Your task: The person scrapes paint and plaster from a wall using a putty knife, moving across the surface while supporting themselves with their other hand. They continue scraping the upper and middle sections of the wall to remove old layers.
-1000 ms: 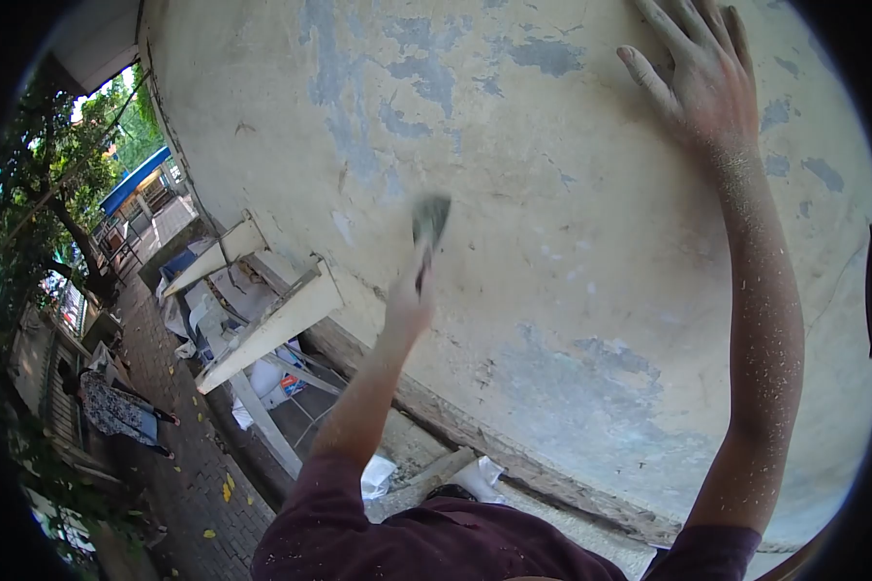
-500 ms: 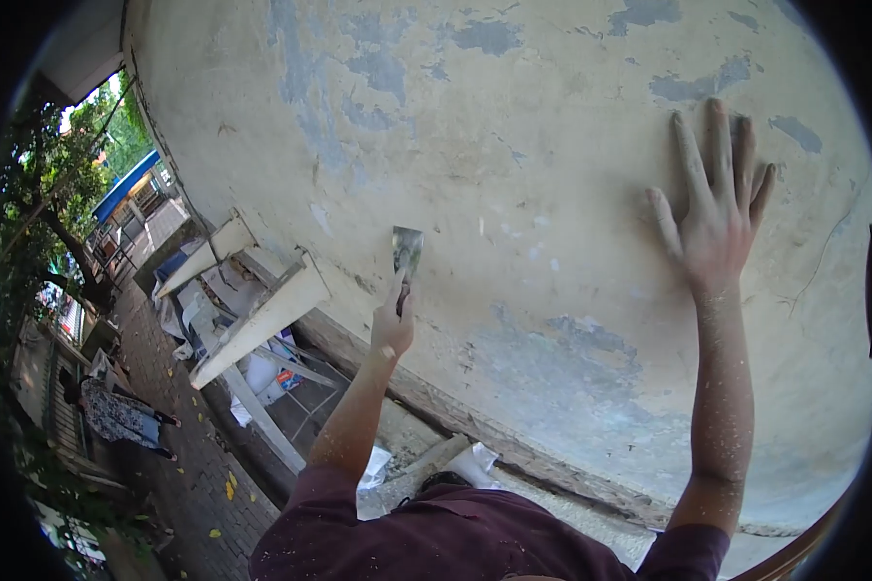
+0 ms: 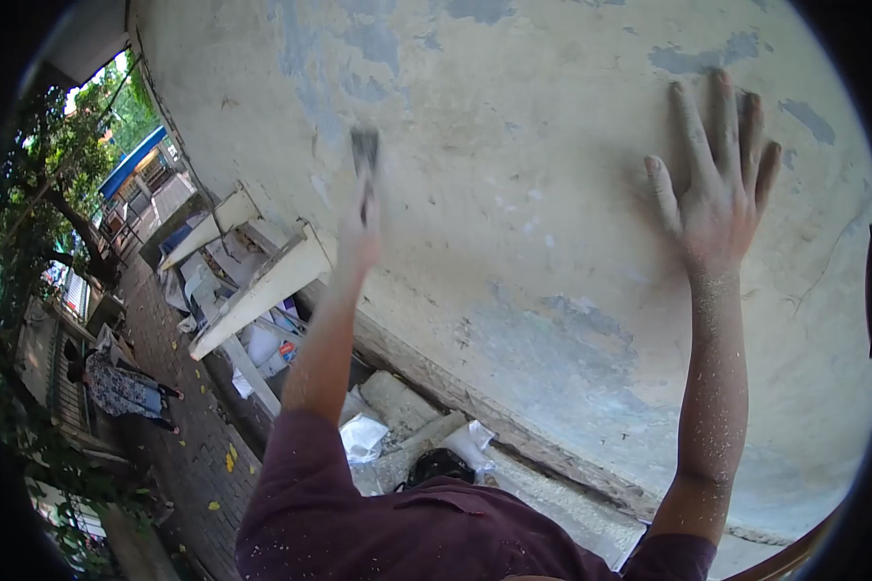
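My left hand (image 3: 363, 237), smeared by motion, grips a scraper (image 3: 364, 153) with a wide flat metal blade. The blade points upward and overlaps the cream painted wall (image 3: 513, 213) near a grey-blue patch of bared surface. Against the same wall at the right, my right hand (image 3: 715, 213) lies flat with its fingers spread, just below another peeled patch (image 3: 704, 55). Pale dust and flakes speckle both the hand and the forearm.
A ledge (image 3: 513, 451) runs along the wall's foot, with white plastic bags (image 3: 362, 438) beside it. Pale slanted supports (image 3: 262, 295) jut out at left over piled odds and ends. A person (image 3: 126, 397) is on the brick path (image 3: 199, 426), near trees (image 3: 68, 208).
My left hand has moved up and slightly left along the wall with the scraper. My right hand stays spread on the wall. The view has shifted slightly.
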A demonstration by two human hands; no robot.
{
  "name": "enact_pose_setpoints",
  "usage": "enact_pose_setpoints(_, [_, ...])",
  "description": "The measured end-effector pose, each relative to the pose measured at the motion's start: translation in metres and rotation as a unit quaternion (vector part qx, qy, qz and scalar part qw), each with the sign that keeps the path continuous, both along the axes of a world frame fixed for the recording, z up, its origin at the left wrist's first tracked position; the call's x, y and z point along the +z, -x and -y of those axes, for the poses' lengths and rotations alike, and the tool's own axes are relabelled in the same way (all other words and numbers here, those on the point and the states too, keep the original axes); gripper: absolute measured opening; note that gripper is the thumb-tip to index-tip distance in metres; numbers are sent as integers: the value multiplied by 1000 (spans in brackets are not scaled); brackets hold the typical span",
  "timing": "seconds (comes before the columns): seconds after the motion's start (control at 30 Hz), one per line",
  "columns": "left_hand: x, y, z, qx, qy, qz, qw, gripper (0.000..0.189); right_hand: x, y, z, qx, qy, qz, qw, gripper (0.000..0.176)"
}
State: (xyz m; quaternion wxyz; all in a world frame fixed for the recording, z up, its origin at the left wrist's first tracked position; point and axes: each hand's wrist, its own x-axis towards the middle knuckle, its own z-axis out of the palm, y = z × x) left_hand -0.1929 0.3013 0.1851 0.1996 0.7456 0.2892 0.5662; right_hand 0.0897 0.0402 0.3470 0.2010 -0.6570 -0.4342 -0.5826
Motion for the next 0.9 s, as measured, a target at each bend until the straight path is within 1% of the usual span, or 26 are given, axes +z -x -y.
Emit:
enact_pose_setpoints(0.03, [-58,2,-7,54,-66,-42,996,45,0,1,1,4,7,-6,1000,58])
enact_pose_setpoints(0.07, [-87,9,-1,17,68,-36,997,44,0,2,1,-11,13,-10,1000,59])
enact_pose_setpoints(0.1, [-93,13,11,-19,205,-30,978,43,-2,2,1,-12,11,-13,1000,59])
enact_pose_setpoints(0.13, [-90,14,10,-19,204,-28,978,43,-2,1,-1,-4,5,-11,1000,59])
enact_pose_setpoints(0.2, [-55,10,18,-9,191,-24,981,43,1,1,-1,7,4,-1,1000,60])
enact_pose_setpoints(0.23, [-57,9,-22,18,-30,-22,999,44,3,1,-3,10,-6,5,1000,60])
enact_pose_setpoints(0.27, [-20,7,-42,57,-18,-32,998,46,1,2,-4,16,-9,6,1000,60])
enact_pose_setpoints(0.3, [42,0,-31,-14,-23,22,999,44,-1,4,-5,19,-1,7,1000,60])
enact_pose_setpoints(0.33, [101,-7,-23,9,-105,18,994,45,-1,4,-5,8,-2,8,1000,60])
enact_pose_setpoints(0.37, [129,-10,-24,0,-82,19,996,45,0,2,-4,-3,-6,11,1000,60])
enact_pose_setpoints(0.4, [157,-12,-26,-9,-59,20,998,45,-1,-3,-6,37,-18,29,999,60])
enact_pose_setpoints(0.43, [165,-14,-41,17,-129,26,991,45,1,-2,-6,34,-20,32,999,60])
enact_pose_setpoints(0.47, [161,-17,-49,42,-195,32,979,45,1,0,-4,29,-8,23,999,59])
enact_pose_setpoints(0.5, [138,-16,-41,32,-152,16,988,44,1,1,-2,24,0,14,1000,59])
enact_pose_setpoints(0.57, [47,-14,-30,36,-184,27,982,43,-1,-1,-1,38,-8,14,999,59])
enact_pose_setpoints(0.63, [-67,-3,-14,3,-79,-6,997,43,-1,0,0,34,7,7,999,60])
enact_pose_setpoints(0.67, [-120,-2,-15,-15,-79,-8,997,42,-1,1,-1,32,-4,2,999,60])
enact_pose_setpoints(0.7, [-114,-3,-7,-16,-82,-8,996,42,0,3,-1,19,1,-3,1000,60])
enact_pose_setpoints(0.73, [-105,-3,11,-42,44,-16,998,43,0,4,0,7,15,-3,1000,60])
enact_pose_setpoints(0.77, [-89,-6,26,-71,164,-19,984,45,1,3,0,5,16,4,1000,60])
enact_pose_setpoints(0.8, [-63,-13,23,-36,69,7,997,44,0,2,0,15,14,7,1000,60])
enact_pose_setpoints(0.87, [35,-27,21,-8,-73,24,997,45,0,1,0,18,12,11,1000,60])
enact_pose_setpoints(0.9, [86,-32,21,1,-121,21,992,45,-1,2,0,20,13,10,1000,60])
